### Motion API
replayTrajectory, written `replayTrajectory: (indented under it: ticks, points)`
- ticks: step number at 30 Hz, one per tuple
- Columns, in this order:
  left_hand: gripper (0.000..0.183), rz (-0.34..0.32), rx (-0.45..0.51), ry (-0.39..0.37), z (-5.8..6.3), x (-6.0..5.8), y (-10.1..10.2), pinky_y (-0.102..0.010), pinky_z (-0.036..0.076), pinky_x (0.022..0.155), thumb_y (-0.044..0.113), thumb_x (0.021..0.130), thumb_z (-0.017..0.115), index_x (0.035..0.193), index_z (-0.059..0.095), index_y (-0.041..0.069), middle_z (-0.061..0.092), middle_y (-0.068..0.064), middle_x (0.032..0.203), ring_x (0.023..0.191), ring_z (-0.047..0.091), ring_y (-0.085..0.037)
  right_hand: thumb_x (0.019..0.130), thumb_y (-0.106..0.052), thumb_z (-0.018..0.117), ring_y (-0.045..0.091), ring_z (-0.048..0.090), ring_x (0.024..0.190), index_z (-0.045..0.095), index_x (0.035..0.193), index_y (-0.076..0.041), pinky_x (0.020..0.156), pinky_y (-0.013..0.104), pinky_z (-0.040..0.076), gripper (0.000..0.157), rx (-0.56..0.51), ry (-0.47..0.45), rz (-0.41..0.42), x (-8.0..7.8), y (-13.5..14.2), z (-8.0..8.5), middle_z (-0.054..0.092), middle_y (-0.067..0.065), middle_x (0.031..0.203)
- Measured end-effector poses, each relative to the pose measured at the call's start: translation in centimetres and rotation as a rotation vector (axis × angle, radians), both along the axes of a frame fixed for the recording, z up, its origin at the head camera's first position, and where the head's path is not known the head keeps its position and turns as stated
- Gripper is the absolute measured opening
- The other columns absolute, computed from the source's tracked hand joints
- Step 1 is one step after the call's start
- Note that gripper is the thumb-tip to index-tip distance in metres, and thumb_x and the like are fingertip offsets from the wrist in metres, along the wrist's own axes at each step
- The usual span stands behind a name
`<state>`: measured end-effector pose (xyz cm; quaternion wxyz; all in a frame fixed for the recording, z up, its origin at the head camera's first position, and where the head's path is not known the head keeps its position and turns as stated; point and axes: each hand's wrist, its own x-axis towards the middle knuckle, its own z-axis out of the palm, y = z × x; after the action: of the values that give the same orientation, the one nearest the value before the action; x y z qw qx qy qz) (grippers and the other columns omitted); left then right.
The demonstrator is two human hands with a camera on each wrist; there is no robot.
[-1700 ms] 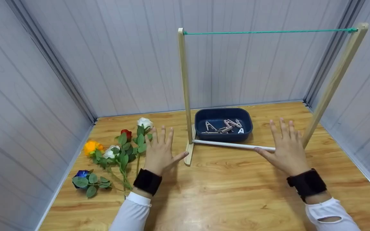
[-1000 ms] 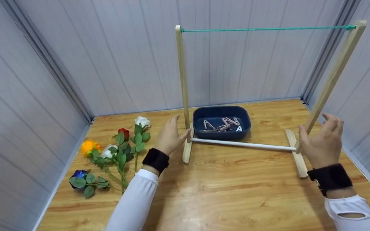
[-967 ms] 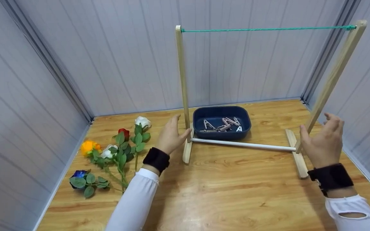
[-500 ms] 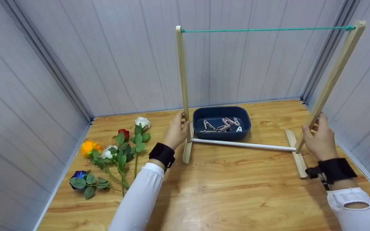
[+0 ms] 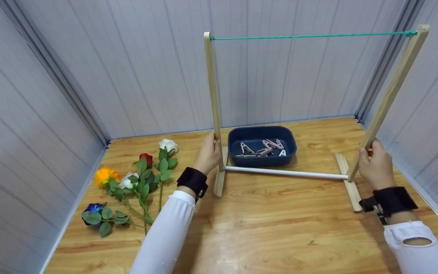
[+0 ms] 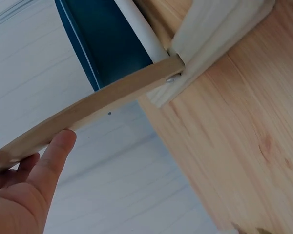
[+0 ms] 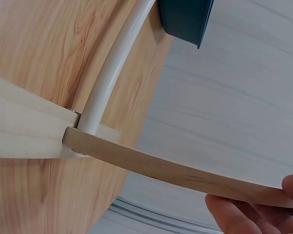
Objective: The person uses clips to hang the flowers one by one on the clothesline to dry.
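A wooden stand with two upright posts, a white crossbar (image 5: 285, 172) and a green string (image 5: 314, 36) tied across the top stands on the table. My left hand (image 5: 207, 154) grips the left post (image 5: 211, 83) low down; the left wrist view shows fingers (image 6: 53, 156) against this wooden post (image 6: 97, 100). The right post (image 5: 392, 93) is held between thumb and fingers of my right hand (image 5: 376, 167), low above its foot (image 5: 350, 192). In the right wrist view, fingertips (image 7: 224, 212) lie under the post (image 7: 180, 178), with the thumb opposite.
Behind the crossbar sits a dark blue bin (image 5: 261, 161) with several clothespins (image 5: 265, 151) in it. Artificial roses lie at the left: orange (image 5: 106, 176), red (image 5: 146, 159), blue (image 5: 92, 207) and white (image 5: 168, 145). Grey panel walls (image 5: 158, 68) enclose the table (image 5: 264, 236).
Both hands, open and spread at first, have moved to the posts and taken hold of them. Since half a second ago the stand has shifted slightly left, while bin and roses stay put.
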<state>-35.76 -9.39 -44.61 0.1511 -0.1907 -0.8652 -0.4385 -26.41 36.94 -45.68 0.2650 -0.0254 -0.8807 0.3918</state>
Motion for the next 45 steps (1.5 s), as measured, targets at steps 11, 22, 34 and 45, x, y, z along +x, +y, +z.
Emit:
replayTrajectory:
  ticks: [11, 22, 34, 45]
  points:
    - [0.018, 0.009, -0.044, -0.002, -0.5, 1.6, -2.9, -0.052, 0.057, 0.089, 0.003, 0.114, 0.045, 0.116, 0.058, -0.009, 0.058, -0.023, 0.106, 0.098, 0.062, -0.037, 0.111, -0.003, 0.047, 0.064, 0.067, 0.112, 0.055, 0.131, 0.016, 0.075, 0.045, 0.060, 0.028, 0.054, 0.015, 0.013, 0.0, -1.8, -0.1, 0.063, 0.046, 0.130]
    - [0.017, 0.031, -0.076, -0.015, -0.2, 4.1, -6.1, -0.052, 0.060, 0.084, 0.004, 0.115, 0.045, 0.116, 0.056, -0.010, 0.058, -0.024, 0.106, 0.096, 0.065, -0.039, 0.110, 0.001, 0.048, 0.067, 0.067, 0.111, 0.055, 0.128, 0.016, 0.087, 0.074, 0.056, 0.024, 0.030, 0.075, 0.106, -0.2, -4.2, -0.3, 0.066, 0.047, 0.118]
    - [0.022, 0.065, -0.092, -0.084, -0.6, 6.1, -9.1, -0.043, 0.052, 0.073, 0.008, 0.118, 0.037, 0.125, 0.049, -0.008, 0.050, -0.013, 0.092, 0.082, 0.056, -0.027, 0.110, 0.004, 0.049, 0.066, 0.067, 0.113, 0.054, 0.131, 0.017, 0.089, 0.074, 0.057, 0.025, 0.014, 0.076, 0.181, -0.6, -6.9, -0.4, 0.065, 0.047, 0.122]
    - [0.035, 0.107, -0.136, -0.051, -1.3, 7.7, -11.4, -0.050, 0.058, 0.079, 0.010, 0.119, 0.036, 0.145, 0.045, -0.012, 0.058, -0.023, 0.106, 0.094, 0.067, -0.038, 0.111, 0.003, 0.048, 0.064, 0.067, 0.114, 0.052, 0.135, 0.017, 0.090, 0.071, 0.059, 0.028, 0.005, 0.036, 0.242, -0.8, -8.7, -0.5, 0.065, 0.046, 0.123]
